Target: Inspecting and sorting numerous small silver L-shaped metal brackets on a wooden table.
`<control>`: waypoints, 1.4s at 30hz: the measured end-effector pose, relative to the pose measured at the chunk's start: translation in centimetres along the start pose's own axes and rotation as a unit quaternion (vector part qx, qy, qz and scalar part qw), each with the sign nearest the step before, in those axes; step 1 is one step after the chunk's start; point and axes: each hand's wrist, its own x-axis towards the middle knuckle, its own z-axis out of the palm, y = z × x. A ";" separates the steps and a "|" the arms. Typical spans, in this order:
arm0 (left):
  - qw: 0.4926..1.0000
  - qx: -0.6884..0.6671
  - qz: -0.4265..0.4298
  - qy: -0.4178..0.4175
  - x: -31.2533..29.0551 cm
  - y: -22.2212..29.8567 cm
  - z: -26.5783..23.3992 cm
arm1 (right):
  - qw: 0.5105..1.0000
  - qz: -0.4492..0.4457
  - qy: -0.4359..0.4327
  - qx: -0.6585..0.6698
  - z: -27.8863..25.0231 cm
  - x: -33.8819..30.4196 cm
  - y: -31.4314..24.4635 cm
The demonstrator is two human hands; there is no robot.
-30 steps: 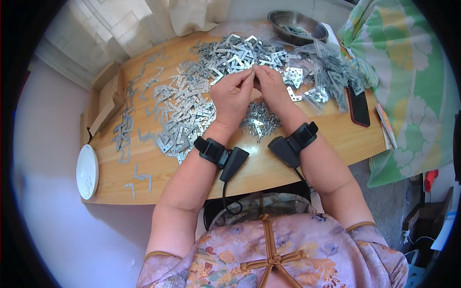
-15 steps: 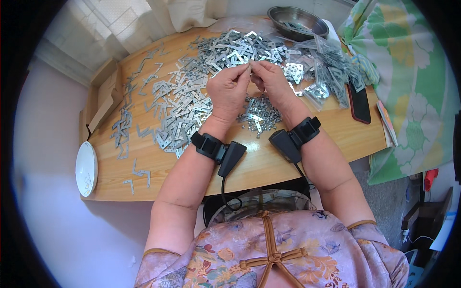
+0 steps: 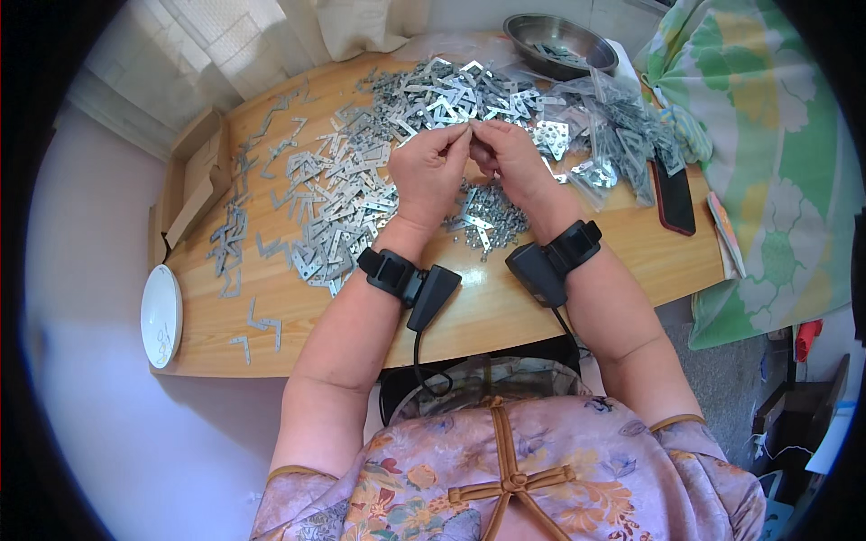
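Note:
My left hand (image 3: 428, 173) and my right hand (image 3: 507, 160) meet at the fingertips over the table. Both are closed in a pinch, and whatever lies between the fingertips is too small or hidden to make out. Just below them is a heap of small screws (image 3: 492, 215) with a few flat metal pieces on top. Beyond the fingers spreads a big pile of L-shaped metal corner brackets (image 3: 451, 90). More flat brackets (image 3: 347, 212) lie beside my left hand. To the right of my right hand rest clear plastic bags (image 3: 622, 117) with metal parts.
A metal bowl (image 3: 559, 45) with parts stands at the back right. A phone (image 3: 675, 198) lies at the right edge. Loose brackets (image 3: 230, 239) are strewn on the left, near an open cardboard box (image 3: 198, 167) and a white dish (image 3: 162, 316). Green patterned cloth (image 3: 767, 180) hangs at the right.
Almost nothing differs. My hands stay together at the fingertips, with only a slight shift of the right fingers.

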 end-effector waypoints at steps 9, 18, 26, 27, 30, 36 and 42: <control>0.988 -0.116 -0.098 -0.007 0.0 -0.8 0.3 | 1.000 -0.001 0.006 -0.030 0.6 -0.3 -0.3; 0.936 -0.259 -0.239 0.018 0.4 -0.5 -0.3 | 0.977 -0.043 0.124 -0.170 0.2 -0.1 -0.4; 0.908 -0.319 -0.272 -0.020 0.7 -0.5 -0.5 | 0.989 -0.069 0.083 -0.105 -0.5 0.4 0.3; 0.897 -0.328 -0.293 -0.038 0.8 -0.4 -0.6 | 0.991 -0.072 0.072 -0.086 -0.5 0.4 0.3; 0.886 -0.337 -0.312 -0.066 0.8 -0.8 -0.7 | 0.993 -0.073 0.060 -0.074 -0.5 0.4 0.2; 0.872 -0.364 -0.323 -0.044 0.8 -1.7 -0.9 | 0.969 -0.093 0.047 -0.223 -0.7 0.3 -0.6; 0.852 -0.377 -0.361 -0.024 1.0 -1.9 -1.1 | 0.839 -0.063 -0.025 -0.539 -1.8 -0.1 -1.6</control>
